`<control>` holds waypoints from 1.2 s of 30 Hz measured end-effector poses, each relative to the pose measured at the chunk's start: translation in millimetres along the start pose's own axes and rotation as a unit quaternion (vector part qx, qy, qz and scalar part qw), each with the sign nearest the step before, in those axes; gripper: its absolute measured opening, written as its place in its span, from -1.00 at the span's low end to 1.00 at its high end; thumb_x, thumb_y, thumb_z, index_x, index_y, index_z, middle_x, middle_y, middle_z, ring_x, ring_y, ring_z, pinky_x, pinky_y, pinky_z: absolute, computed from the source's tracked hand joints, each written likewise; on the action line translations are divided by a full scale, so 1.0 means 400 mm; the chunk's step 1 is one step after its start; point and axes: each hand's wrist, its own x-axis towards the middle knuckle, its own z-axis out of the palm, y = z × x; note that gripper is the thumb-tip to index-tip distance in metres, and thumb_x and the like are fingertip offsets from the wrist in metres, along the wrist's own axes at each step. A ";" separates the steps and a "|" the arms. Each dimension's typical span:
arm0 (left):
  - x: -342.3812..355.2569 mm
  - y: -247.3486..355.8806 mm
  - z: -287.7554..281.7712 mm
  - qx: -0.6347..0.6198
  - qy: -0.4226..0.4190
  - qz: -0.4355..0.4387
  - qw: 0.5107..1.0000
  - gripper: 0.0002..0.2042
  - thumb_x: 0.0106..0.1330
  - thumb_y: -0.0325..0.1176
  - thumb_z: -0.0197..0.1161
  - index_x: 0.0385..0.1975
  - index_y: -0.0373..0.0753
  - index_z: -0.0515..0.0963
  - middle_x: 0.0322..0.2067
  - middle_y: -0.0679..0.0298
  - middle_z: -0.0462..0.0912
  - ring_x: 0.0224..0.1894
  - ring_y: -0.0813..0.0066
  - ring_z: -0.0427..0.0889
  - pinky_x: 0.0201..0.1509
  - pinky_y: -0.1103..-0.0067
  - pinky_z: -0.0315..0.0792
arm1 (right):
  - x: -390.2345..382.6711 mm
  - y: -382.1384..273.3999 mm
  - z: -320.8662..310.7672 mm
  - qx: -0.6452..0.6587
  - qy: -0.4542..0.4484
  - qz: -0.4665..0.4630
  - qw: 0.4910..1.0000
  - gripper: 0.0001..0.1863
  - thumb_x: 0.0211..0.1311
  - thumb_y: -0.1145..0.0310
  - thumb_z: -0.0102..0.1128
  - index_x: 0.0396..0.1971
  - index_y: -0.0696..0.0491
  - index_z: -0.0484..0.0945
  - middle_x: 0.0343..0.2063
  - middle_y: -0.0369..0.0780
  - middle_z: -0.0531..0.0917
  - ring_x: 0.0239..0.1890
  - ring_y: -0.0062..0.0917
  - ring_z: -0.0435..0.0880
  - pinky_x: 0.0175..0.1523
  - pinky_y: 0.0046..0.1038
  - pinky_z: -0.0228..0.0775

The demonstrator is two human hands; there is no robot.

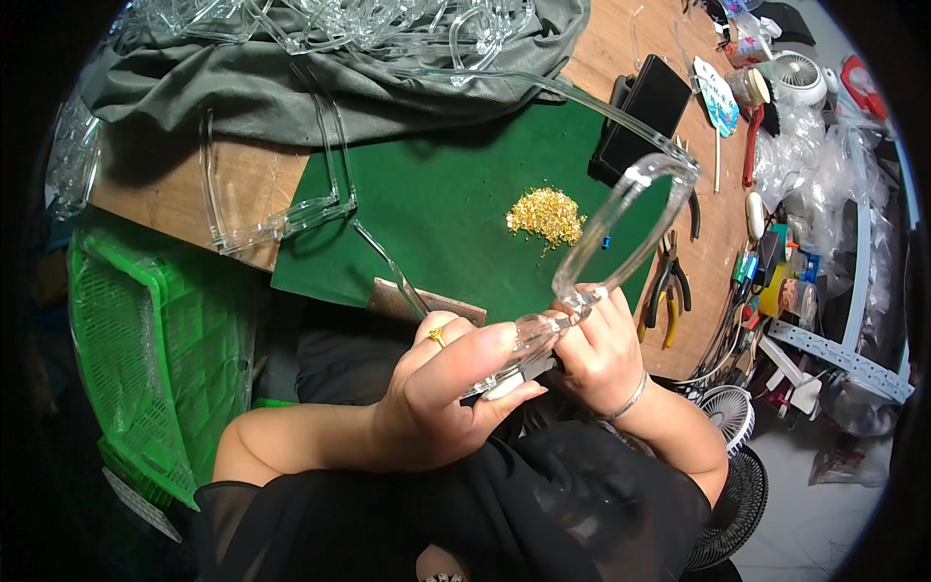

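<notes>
A clear plastic eyeglass frame (630, 228) is held up in front of me, tilted, one rim rising to the right and a long temple running back toward the far left. My left hand (451, 378), with a gold ring, pinches its nearer rim between thumb and fingers. Close to the bridge, my right hand (603, 354) is closed on the frame; some of its fingers are hidden. A pile of tiny gold metal pieces (546, 216) lies beyond on the green mat (436, 204). Another clear eyeglass frame (281, 225) rests at the mat's left side.
Many clear frames (388, 24) lie heaped on a grey cloth (194, 82) at the back. Right of the mat are a black box (640, 121), pliers (666, 281) and a small fan (797, 78). A green plastic crate (160, 359) stands at the left below the table.
</notes>
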 end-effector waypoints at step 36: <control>0.047 0.008 -0.043 -0.341 -0.010 -0.283 0.896 -0.10 0.05 -0.71 0.19 0.25 -0.14 -0.32 0.01 -0.08 0.35 -0.21 0.55 0.52 -0.11 0.60 0.48 | 0.033 0.000 -0.138 0.455 -0.388 0.266 0.756 -0.71 0.15 0.24 0.12 -0.32 0.18 0.40 -0.47 -0.06 0.55 -0.37 -0.25 0.57 -0.27 -0.38 0.38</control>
